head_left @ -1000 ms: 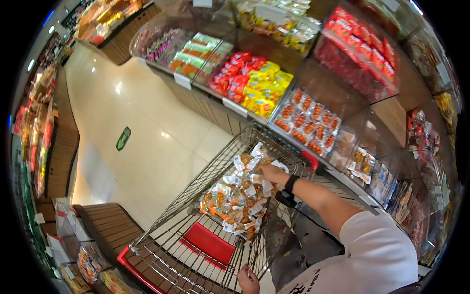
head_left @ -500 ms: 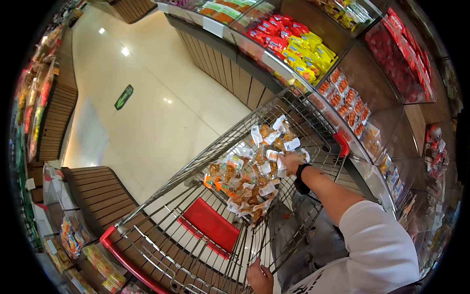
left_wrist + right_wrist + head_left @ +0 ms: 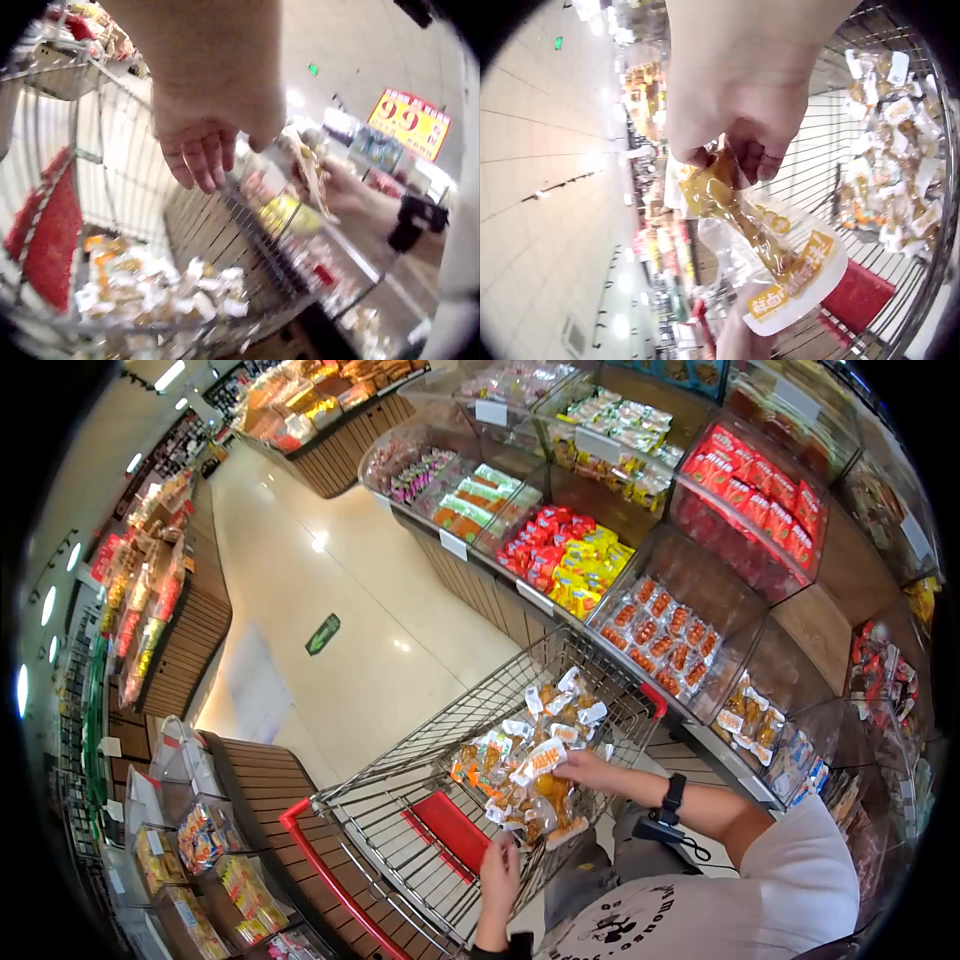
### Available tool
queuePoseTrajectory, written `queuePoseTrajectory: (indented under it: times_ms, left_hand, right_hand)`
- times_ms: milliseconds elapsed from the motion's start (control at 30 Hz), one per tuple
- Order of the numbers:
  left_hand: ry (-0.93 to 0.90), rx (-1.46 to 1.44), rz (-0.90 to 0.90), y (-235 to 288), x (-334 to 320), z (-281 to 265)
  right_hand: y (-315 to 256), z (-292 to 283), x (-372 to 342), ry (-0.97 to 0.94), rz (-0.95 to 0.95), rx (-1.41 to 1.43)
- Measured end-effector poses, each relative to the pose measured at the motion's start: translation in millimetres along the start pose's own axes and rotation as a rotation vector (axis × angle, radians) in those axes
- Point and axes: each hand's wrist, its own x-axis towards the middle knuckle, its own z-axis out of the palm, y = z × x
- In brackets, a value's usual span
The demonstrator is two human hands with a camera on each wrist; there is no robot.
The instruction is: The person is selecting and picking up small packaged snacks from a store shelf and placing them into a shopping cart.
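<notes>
My right hand pinches the top of a clear packet with a drumstick-shaped brown piece of meat inside; its white end carries orange lettering. The packet hangs over the heap of similar packets in the wire shopping cart. In the right wrist view the thumb and curled fingers close on the wrapper. My left hand hangs with relaxed fingers by the cart's near side, below the held packet. It holds nothing in the left wrist view, where its fingers point downward.
Slanted snack bins with red bags, yellow bags and small orange-brown packs border the cart's far right end. A red flap lies in the cart. Another wooden display stands left; tiled floor runs between.
My right hand has come up from the heap with a packet, moving back towards me. My left hand has come further into view. The head view has shifted, showing more shelves.
</notes>
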Motion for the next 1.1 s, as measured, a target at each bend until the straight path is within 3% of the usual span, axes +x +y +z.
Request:
queuePoseTrajectory:
  times_ms: [33, 100, 200, 233, 300, 333, 367, 433, 533, 733, 833, 900, 933, 1033, 1100]
  left_hand:
    - [-0.004, -0.06, 0.009, 37.5, 17.6, -9.4]
    - [-0.019, -0.493, 0.06, 113.3, 41.6, -18.8]
    - [-0.064, -0.628, 0.267, 176.0, 58.3, -5.8]
    - [-0.078, -1.042, 0.202, 195.0, 59.2, 6.1]
    - [-0.274, -1.55, 0.297, 227.9, 62.8, 15.6]
    - [-0.503, -1.726, 0.36, 232.5, 73.2, 22.2]
    - [-0.782, -1.921, 0.562, 241.6, 82.7, 33.6]
    - [-0.785, -1.943, 0.506, 280.2, 56.0, 33.1]
    - [-1.024, -1.998, 0.498, 304.1, 42.4, 44.2]
    - [-0.997, -1.928, 0.454, 336.1, 7.2, 65.6]
    - [-0.996, -1.874, 0.576, 341.6, 7.0, 78.5]
    - [-0.974, -1.8, 0.716, 338.2, 18.5, 90.8]
    - [-0.836, -1.777, 0.718, 332.4, 24.9, 96.7]
    - [-0.232, -1.807, 0.283, 318.8, 18.5, 112.0]
    - [-0.105, -1.649, 0.148, 308.4, 17.0, 137.8]
  right_hand:
    - [-16.4, 2.9, -19.9, -0.024, -0.029, 0.012]
    - [-45.2, 11.5, -59.3, -0.072, -0.088, 0.042]
    - [-100.6, 27.6, -116.8, 0.284, -0.647, -0.365]
    - [-115.5, 30.2, -136.5, 0.411, -0.825, -0.502]
    - [-140.3, 33.0, -174.6, 0.349, -1.142, -0.772]
    - [-147.4, 31.2, -187.4, 0.306, -1.297, -0.91]
    - [-144.9, 30.4, -195.7, 0.383, -1.359, -1.052]
    - [-132.0, 32.8, -213.1, 0.532, -1.475, -1.332]
    - [-130.5, 30.6, -242.8, 0.586, -1.443, -1.481]
    - [-115.6, 7.8, -274.1, 0.691, -1.508, -1.63]
    - [-114.4, -4.4, -285.8, 0.628, -1.553, -1.578]
    - [-114.7, -14.4, -285.4, 0.635, -1.531, -1.239]
    - [-115.2, -21.3, -283.4, 0.642, -1.506, -1.072]
    - [-116.5, -65.2, -282.0, 0.601, -1.075, -0.915]
    - [-98.1, -103.4, -275.5, 0.391, -0.78, -0.466]
